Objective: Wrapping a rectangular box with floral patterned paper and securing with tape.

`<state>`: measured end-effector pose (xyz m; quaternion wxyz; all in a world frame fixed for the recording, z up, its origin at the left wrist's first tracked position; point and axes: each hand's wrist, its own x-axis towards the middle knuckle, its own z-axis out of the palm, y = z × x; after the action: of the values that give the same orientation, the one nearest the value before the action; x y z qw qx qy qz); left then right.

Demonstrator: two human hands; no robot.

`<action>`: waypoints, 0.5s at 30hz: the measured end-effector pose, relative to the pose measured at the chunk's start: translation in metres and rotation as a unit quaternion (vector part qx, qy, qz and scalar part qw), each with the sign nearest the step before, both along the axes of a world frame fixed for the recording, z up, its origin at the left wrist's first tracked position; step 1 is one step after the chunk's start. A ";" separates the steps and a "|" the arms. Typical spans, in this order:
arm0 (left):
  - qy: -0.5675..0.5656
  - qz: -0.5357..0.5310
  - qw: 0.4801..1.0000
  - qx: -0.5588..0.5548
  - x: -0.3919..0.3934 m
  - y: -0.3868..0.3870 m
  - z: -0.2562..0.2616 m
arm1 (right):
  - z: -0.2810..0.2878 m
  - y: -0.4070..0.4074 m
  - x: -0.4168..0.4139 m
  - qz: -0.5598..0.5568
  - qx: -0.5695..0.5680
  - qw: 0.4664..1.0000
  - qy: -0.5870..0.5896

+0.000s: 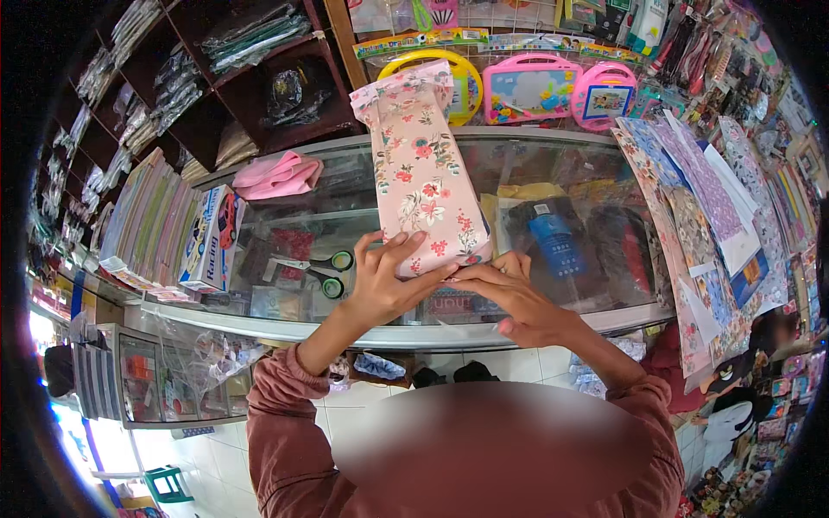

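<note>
A long box-shaped parcel in pink floral wrapping paper [424,175] lies on the glass display counter [337,226], its near end toward me. At the far end the paper sticks out past the box as an unfolded collar. My left hand [388,272] grips the near left corner, fingers on top and thumb along the near end. The fingers of my right hand [508,291] press the paper at the near end, close to the left thumb. What lies under those fingertips is hidden. Scissors with black and green handles [331,272] rest on the glass left of my left hand.
Left on the counter stand a row of books [152,213], a toy car box [210,239] and folded pink cloth [278,175]. Patterned wrapping sheets [693,239] overhang the right end. Toy drawing boards [532,89] stand behind. People [735,414] are at the far right.
</note>
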<state>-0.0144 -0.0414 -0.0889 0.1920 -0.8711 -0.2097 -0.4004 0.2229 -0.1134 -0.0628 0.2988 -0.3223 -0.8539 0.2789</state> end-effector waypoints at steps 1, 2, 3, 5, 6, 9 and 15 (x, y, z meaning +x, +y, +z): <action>0.001 0.001 1.000 0.000 0.000 0.001 0.001 | 0.000 -0.001 -0.002 -0.010 0.000 1.000 -0.003; 0.002 -0.003 1.000 0.001 0.000 0.002 0.003 | -0.001 -0.001 -0.003 -0.021 0.000 1.000 -0.007; 0.004 -0.007 1.000 0.002 0.000 0.002 0.005 | -0.002 0.000 -0.004 -0.020 0.000 1.000 -0.006; -0.006 -0.005 1.000 -0.015 0.002 0.001 0.004 | -0.005 0.001 -0.005 -0.045 0.034 0.998 0.005; -0.016 -0.003 0.999 -0.030 0.003 0.001 0.003 | -0.004 0.002 -0.005 -0.045 0.034 0.998 0.006; -0.026 -0.029 0.999 -0.034 -0.001 0.005 -0.003 | 0.000 -0.002 -0.003 -0.074 0.112 0.990 0.048; -0.017 0.031 0.999 0.005 0.008 0.002 0.003 | 0.001 -0.012 -0.005 -0.188 0.078 0.975 0.087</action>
<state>-0.0065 -0.0390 -0.0857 0.2051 -0.8565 -0.2372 -0.4099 0.2177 -0.1259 -0.0614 0.4430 -0.4270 -0.7682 0.1769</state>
